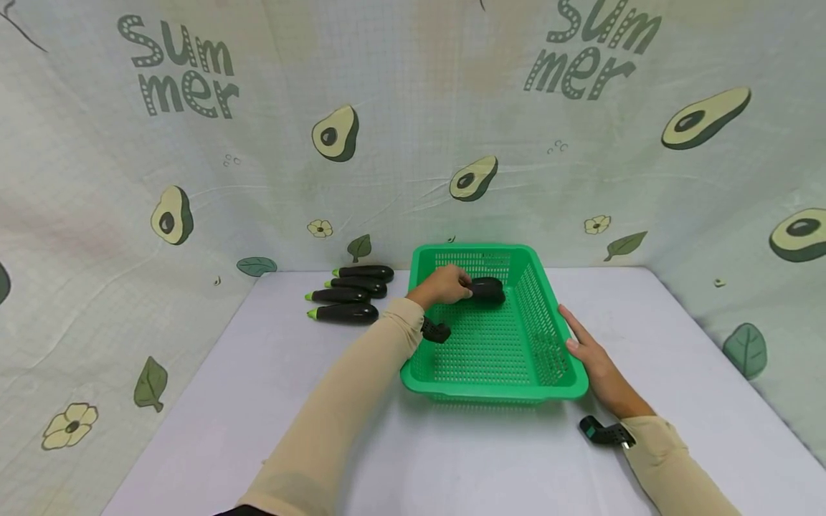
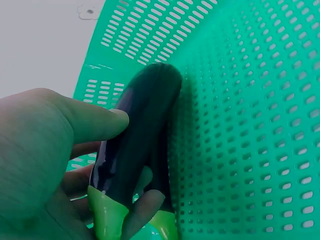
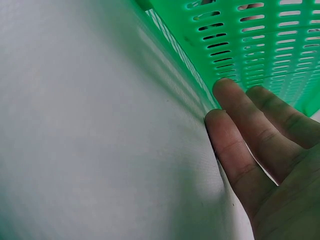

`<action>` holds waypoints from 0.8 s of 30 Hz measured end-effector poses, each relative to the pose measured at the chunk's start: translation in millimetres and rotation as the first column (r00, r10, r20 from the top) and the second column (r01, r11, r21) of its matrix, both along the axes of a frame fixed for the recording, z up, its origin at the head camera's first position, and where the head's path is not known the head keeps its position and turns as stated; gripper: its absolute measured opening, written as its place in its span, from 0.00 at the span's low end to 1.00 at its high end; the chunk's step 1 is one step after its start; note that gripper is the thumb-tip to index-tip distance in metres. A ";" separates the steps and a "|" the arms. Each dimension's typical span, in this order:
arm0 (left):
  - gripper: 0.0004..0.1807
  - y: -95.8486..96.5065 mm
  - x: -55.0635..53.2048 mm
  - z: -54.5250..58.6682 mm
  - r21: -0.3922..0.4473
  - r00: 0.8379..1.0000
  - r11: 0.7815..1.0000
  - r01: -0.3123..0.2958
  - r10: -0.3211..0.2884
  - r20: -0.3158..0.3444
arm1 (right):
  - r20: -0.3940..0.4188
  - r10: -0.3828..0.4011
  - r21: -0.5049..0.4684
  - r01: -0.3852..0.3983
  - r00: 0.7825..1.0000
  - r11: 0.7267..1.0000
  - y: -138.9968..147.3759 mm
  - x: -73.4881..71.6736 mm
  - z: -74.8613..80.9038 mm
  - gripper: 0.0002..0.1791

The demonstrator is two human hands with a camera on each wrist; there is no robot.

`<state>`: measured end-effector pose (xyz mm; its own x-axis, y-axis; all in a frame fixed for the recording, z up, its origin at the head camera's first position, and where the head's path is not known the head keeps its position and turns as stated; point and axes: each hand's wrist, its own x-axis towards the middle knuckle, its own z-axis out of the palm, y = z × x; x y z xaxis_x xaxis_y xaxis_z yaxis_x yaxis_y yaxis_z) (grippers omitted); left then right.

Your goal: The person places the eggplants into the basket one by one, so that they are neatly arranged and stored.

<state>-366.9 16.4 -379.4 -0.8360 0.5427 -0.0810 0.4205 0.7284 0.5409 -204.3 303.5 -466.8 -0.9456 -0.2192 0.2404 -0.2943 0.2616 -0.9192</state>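
eggplant [image 2: 147,120] sat inside the basket [image 1: 497,393], pinched by the left hand [image 1: 444,285]; the right hand [image 1: 599,367], fingers nearly straight, touched the basket's side. a slack pinch risked dropping the eggplant.

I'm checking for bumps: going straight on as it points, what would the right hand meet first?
Likely the green perforated plastic basket, on its outer side; the right hand seems to touch it.
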 end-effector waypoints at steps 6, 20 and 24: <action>0.19 1.9 -0.4 -1.6 -0.078 0.999 0.997 0.009 -0.012 -0.034 | -0.016 0.012 -0.013 -0.012 1.000 1.000 -0.9 0.3 3.5 0.32; 0.20 5.2 -8.1 -2.4 -0.158 0.999 0.987 0.021 -0.028 -0.037 | 0.000 0.015 -0.007 -0.015 1.000 1.000 3.0 -7.7 7.2 0.32; 0.20 6.7 -13.3 -1.7 -0.181 0.999 0.983 0.030 -0.037 -0.039 | -0.002 0.024 -0.007 -0.024 1.000 1.000 4.8 -11.9 7.9 0.32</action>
